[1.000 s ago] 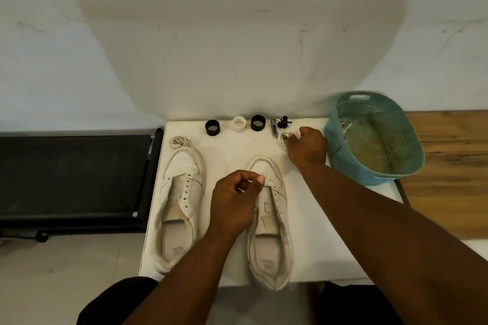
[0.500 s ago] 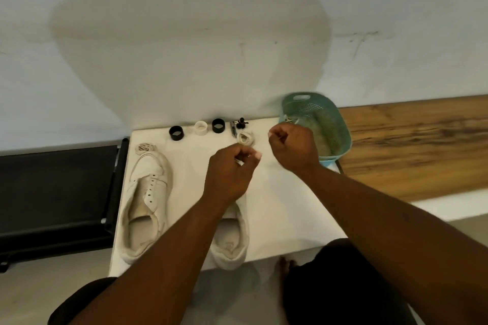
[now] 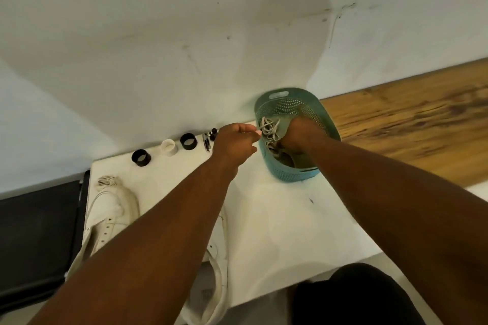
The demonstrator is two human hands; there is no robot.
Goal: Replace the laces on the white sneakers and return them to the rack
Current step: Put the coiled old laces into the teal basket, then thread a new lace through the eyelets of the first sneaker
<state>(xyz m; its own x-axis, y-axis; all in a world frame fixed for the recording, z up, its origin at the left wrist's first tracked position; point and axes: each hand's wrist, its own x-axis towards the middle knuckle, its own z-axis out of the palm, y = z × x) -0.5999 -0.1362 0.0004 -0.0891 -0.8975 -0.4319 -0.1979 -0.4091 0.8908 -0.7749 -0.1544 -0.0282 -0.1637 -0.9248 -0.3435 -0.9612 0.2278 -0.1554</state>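
The left hand (image 3: 233,141), at frame centre, pinches a lace (image 3: 269,128) at the basket (image 3: 295,175) rim. The right hand (image 3: 297,137) is inside the basket, its fingers hidden, so I cannot tell their state. Two sneakers lie on the table (image 3: 290,232) at lower left, one (image 3: 111,216) bare of lace, the other (image 3: 215,272) under the left arm.

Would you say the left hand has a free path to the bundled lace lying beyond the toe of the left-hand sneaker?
Probably yes. The left hand pinches a lace end at the teal basket rim, so it must let go first. The bundled lace lies uncovered on the white table, with nothing between.
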